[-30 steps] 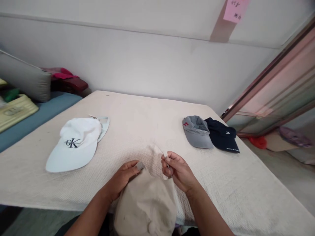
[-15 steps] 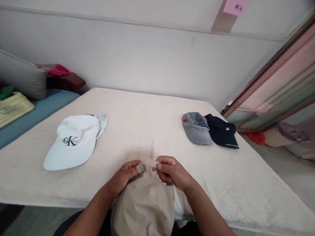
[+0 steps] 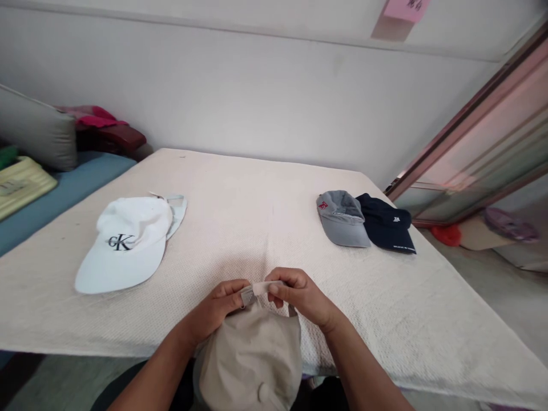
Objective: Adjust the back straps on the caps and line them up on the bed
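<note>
A beige cap is between my hands at the table's near edge, its crown toward me and its back strap facing the table. My left hand is closed on the strap's buckle end, thumb on top. The strap's light free end is pinched between the thumb and fingers of my right hand. A short stretch of strap spans the gap between the hands. To the left lies a white cap with black letters. A grey cap overlaps a navy cap at the right.
A cream textured cloth covers the table, which meets a white wall. Off its left side are a grey cushion and a blue seat. At the right stands a pink-framed sliding door, with bags behind it.
The strap between my hands now lies straighter and more level. My right hand has shifted slightly up and the buckle end has turned a little. The other caps lie as before.
</note>
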Action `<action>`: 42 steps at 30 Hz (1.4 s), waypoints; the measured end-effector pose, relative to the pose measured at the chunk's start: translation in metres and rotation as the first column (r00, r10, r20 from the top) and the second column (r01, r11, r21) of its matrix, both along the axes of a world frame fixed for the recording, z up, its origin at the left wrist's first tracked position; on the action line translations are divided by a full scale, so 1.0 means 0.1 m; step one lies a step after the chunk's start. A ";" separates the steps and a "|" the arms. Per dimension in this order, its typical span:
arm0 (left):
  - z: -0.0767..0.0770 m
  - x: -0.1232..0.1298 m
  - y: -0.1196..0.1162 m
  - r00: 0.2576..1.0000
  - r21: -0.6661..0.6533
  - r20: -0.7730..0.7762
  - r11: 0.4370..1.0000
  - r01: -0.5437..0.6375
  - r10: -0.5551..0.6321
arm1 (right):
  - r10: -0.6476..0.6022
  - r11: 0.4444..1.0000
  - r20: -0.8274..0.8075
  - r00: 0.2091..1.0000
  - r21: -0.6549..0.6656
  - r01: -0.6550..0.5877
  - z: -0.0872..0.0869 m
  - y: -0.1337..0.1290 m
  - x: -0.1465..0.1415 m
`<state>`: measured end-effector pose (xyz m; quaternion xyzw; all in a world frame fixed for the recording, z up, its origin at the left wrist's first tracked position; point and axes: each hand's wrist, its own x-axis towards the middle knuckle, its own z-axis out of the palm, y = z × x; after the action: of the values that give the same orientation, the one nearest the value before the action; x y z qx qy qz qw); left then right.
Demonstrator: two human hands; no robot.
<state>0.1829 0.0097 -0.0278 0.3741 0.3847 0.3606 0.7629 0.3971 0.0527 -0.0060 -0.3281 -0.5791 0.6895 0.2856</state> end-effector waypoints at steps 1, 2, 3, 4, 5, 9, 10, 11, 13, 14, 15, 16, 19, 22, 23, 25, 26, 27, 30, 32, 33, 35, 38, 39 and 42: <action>0.00 0.00 0.00 1.000 0.009 0.003 1.000 0.018 -0.018 | -0.015 1.000 0.004 1.000 0.004 0.015 -0.01 0.00 0.00; 0.00 0.01 0.00 1.000 0.017 0.002 1.000 0.024 -0.024 | -0.023 1.000 0.017 1.000 0.008 0.023 -0.02 0.00 0.00; 0.00 0.01 0.01 1.000 0.024 -0.002 0.999 0.025 -0.025 | -0.026 1.000 0.035 0.999 0.011 0.026 -0.02 0.00 0.00; 0.01 0.02 0.01 1.000 0.027 -0.006 0.999 0.024 -0.024 | -0.024 1.000 0.053 0.998 0.011 0.024 -0.02 0.00 0.00; 0.01 0.02 0.01 1.000 0.028 -0.010 0.999 0.025 -0.025 | -0.019 1.000 0.071 0.997 0.010 0.018 -0.03 0.00 0.01; 0.05 0.06 0.02 0.998 0.040 -0.046 0.998 0.037 -0.035 | -0.007 1.000 0.130 0.992 0.028 0.003 -0.01 -0.02 0.02; 0.07 0.06 0.02 0.998 0.046 -0.056 0.998 0.037 -0.034 | -0.007 0.999 0.137 0.991 0.034 0.003 -0.01 -0.03 0.02; 0.07 0.07 0.02 0.997 0.049 -0.065 0.998 0.038 -0.035 | -0.008 0.999 0.144 0.990 0.040 0.003 0.00 -0.03 0.02; 0.08 0.07 0.02 0.996 0.050 -0.083 0.998 0.038 -0.034 | -0.010 0.998 0.159 0.987 0.057 0.001 0.00 -0.04 0.02; 0.08 0.07 0.02 0.995 0.046 -0.093 0.998 0.037 -0.033 | -0.009 0.998 0.171 0.985 0.068 -0.003 0.00 -0.04 0.02; 0.07 0.07 0.02 0.994 0.040 -0.103 0.999 0.034 -0.030 | -0.010 0.997 0.182 0.983 0.079 -0.005 0.00 -0.04 0.02; 0.06 0.07 0.02 0.993 0.035 -0.113 0.999 0.030 -0.026 | -0.012 0.996 0.191 0.982 0.088 -0.005 -0.01 -0.04 0.03; 0.04 0.08 0.01 0.989 0.038 -0.144 0.999 0.029 -0.024 | -0.009 0.995 0.192 0.981 0.096 -0.010 -0.02 -0.04 0.02; 0.02 0.08 0.01 0.987 0.057 -0.155 0.997 0.058 -0.048 | 0.015 0.996 0.183 0.983 0.082 -0.030 -0.02 -0.04 0.02; 0.02 0.08 0.01 0.986 0.059 -0.154 0.996 0.067 -0.057 | 0.023 0.996 0.187 0.982 0.079 -0.039 -0.02 -0.04 0.01; 0.02 0.08 0.02 0.986 0.051 -0.148 0.996 0.078 -0.070 | 0.039 0.995 0.202 0.979 0.082 -0.057 -0.02 -0.03 0.02; 0.01 0.08 0.02 0.986 0.048 -0.151 0.996 0.078 -0.070 | 0.047 0.994 0.210 0.977 0.087 -0.066 -0.03 -0.03 0.02; 0.01 0.08 0.02 0.985 0.046 -0.158 0.996 0.076 -0.068 | 0.052 0.993 0.218 0.975 0.095 -0.074 -0.03 -0.03 0.03; 0.00 0.09 0.03 0.980 0.051 -0.186 0.995 0.085 -0.074 | 0.021 0.986 0.269 0.963 0.155 -0.065 -0.06 -0.03 0.03; -0.01 0.09 0.03 0.978 0.053 -0.199 0.995 0.080 -0.068 | -0.026 0.976 0.314 0.949 0.214 -0.044 -0.08 -0.04 0.02; -0.02 0.09 0.02 0.978 0.050 -0.202 0.997 0.064 -0.052 | -0.046 0.972 0.324 0.945 0.234 -0.033 -0.08 -0.04 0.01; -0.03 0.09 0.02 0.978 0.032 -0.207 0.999 0.016 -0.009 | -0.051 0.972 0.312 0.949 0.233 -0.024 -0.08 -0.03 0.00; -0.04 0.09 0.01 0.979 -0.001 -0.203 0.999 -0.036 0.035 | 0.007 0.984 0.265 0.964 0.169 -0.054 -0.06 -0.01 0.00; -0.03 0.09 0.00 0.980 -0.014 -0.196 0.999 -0.047 0.043 | 0.030 0.987 0.251 0.968 0.147 -0.068 -0.05 -0.01 0.00; 0.02 0.11 0.00 0.987 -0.058 -0.158 0.997 -0.044 0.035 | 0.080 0.991 0.213 0.974 0.088 -0.101 -0.03 0.00 0.02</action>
<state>0.1936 0.0098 -0.0258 0.3699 0.4618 0.3331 0.7341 0.3993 0.0529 -0.0095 -0.3573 -0.6535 0.6342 0.2074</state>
